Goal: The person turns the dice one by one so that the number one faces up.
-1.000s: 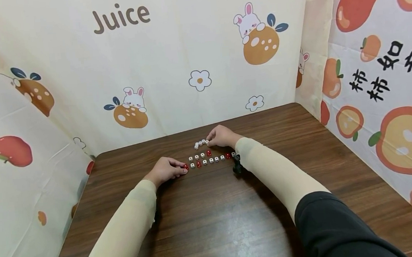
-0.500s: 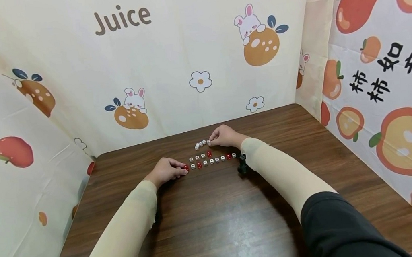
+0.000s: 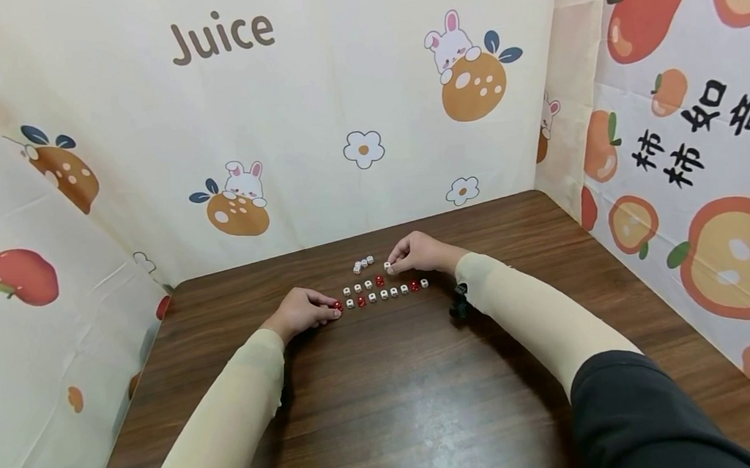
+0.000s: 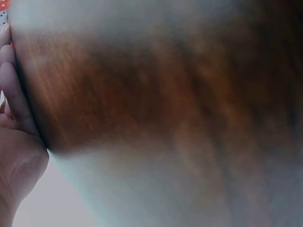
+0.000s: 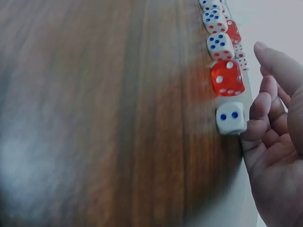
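Observation:
In the head view my left hand [image 3: 298,312] pinches a red die [image 3: 337,306] at the left end of the front row. Only part of that hand [image 4: 21,151] shows at the left edge of the left wrist view. Behind the rows, my right hand [image 3: 421,252] pinches a white die [image 3: 387,266] between thumb and fingers. The front row mixes white and red dice, ending at the right in a white die [image 3: 424,283]. A shorter row behind it has three white dice [image 3: 357,288] and a red die [image 3: 379,281].
Three loose white dice [image 3: 364,263] lie close together at the back, left of the right hand. The brown wooden table [image 3: 374,396] meets printed curtains [image 3: 310,85] at its back and sides. A small black device [image 3: 459,308] hangs under the right wrist.
My right hand has drawn a white die away from the back cluster, rightward and slightly nearer. The left hand stays at the red die.

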`<state>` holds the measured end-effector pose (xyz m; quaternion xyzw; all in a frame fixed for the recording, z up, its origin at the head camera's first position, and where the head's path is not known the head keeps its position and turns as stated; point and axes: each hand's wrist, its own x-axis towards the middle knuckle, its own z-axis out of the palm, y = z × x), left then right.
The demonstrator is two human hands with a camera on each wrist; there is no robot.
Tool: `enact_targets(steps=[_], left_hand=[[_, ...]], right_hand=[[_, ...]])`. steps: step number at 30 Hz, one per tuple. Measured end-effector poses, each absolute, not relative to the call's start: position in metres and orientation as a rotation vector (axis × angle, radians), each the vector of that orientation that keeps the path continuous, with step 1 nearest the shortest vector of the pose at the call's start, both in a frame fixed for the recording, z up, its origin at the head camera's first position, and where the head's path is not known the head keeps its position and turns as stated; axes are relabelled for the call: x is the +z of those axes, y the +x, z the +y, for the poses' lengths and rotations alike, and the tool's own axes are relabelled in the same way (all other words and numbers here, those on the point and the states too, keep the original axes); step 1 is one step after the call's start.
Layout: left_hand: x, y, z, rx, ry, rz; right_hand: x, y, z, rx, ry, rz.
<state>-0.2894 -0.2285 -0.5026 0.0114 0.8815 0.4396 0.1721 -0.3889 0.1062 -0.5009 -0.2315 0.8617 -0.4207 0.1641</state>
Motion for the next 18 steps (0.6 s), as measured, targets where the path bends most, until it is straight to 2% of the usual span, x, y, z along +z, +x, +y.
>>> enact_targets(steps=[9, 18], left_hand=[[-0.5011, -0.2879, -0.2265, 1.247, 0.031, 2.502], [-0.5027, -0.2882, -0.2278, 1.245, 0.051, 2.507]], right_hand=[[-0.5067, -0.3881, 0.1121, -1.2, -0.623, 2.432], [-0.5104, -0.389, 0.1092, -1.123, -0.706, 2.468]])
